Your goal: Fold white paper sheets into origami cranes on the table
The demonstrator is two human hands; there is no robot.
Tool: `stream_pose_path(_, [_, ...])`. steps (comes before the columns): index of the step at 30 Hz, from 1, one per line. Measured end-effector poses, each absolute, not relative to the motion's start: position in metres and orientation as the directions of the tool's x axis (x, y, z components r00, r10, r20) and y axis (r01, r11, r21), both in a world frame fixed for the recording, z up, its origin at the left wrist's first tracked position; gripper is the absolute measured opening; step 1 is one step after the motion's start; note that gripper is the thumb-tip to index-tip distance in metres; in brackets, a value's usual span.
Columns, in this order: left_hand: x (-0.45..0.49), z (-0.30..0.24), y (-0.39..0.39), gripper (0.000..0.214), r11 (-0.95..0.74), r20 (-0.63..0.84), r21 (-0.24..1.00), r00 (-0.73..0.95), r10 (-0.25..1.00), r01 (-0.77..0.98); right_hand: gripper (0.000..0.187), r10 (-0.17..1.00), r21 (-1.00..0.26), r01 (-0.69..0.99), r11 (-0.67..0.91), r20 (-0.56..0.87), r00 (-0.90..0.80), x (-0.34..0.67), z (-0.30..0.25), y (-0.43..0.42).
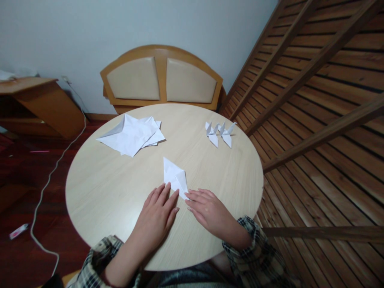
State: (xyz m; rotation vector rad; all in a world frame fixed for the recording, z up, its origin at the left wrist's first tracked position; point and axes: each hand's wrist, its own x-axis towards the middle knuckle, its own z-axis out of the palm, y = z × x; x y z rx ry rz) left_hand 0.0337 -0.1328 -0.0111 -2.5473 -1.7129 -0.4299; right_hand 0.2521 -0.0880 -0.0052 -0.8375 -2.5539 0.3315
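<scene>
A folded piece of white paper (174, 176) lies flat on the round table, pointed at its far left and near right ends. My left hand (157, 210) rests palm down at its near edge, fingers stretched out and fingertips touching the paper. From the right, my right hand (210, 210) lies with extended fingers, its fingertips on the paper's near right corner. Neither hand is wrapped round anything. Two folded paper cranes (212, 134) stand side by side farther off to the right.
Several loose white paper sheets (132, 134) overlap at the table's far left. The round wooden table (99, 192) has a padded headboard (192, 80) behind it. Wooden slats (324, 120) rise close on the right. A white cable (45, 188) runs along the floor at left.
</scene>
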Motion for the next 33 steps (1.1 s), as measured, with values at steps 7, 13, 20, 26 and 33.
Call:
stream_pose_path(7, [0.0305,-0.0103,-0.1319,0.045,-0.419,0.244,0.144,0.378,0.893,0.897,0.03,0.666,-0.384,0.553,0.739,0.299,-0.683,0.2517,-0.004,-0.0888])
stream_pose_path(13, [0.0292,-0.0083,-0.1311,0.043,-0.424,0.219,0.184,0.384,0.897,0.887,0.042,0.702,-0.297,0.638,0.711,0.249,-0.667,0.2492,-0.0019,-0.0929])
stream_pose_path(20, [0.0298,-0.008,-0.1309,0.042,-0.432,0.232,0.191,0.387,0.892,0.881,0.047,0.721,-0.248,0.678,0.693,0.254,-0.644,0.2489,-0.0038,-0.0931])
stream_pose_path(26, [0.0298,-0.0079,-0.1314,0.041,-0.43,0.248,0.195,0.379,0.891,0.882,0.045,0.734,-0.238,0.698,0.675,0.311,-0.604,0.2504,-0.0046,-0.0927])
stream_pose_path(33, [0.03,-0.0068,-0.1314,0.042,-0.422,0.227,0.196,0.378,0.898,0.885,0.032,0.817,-0.265,0.782,0.564,0.312,-0.484,0.2493,-0.0042,-0.0903])
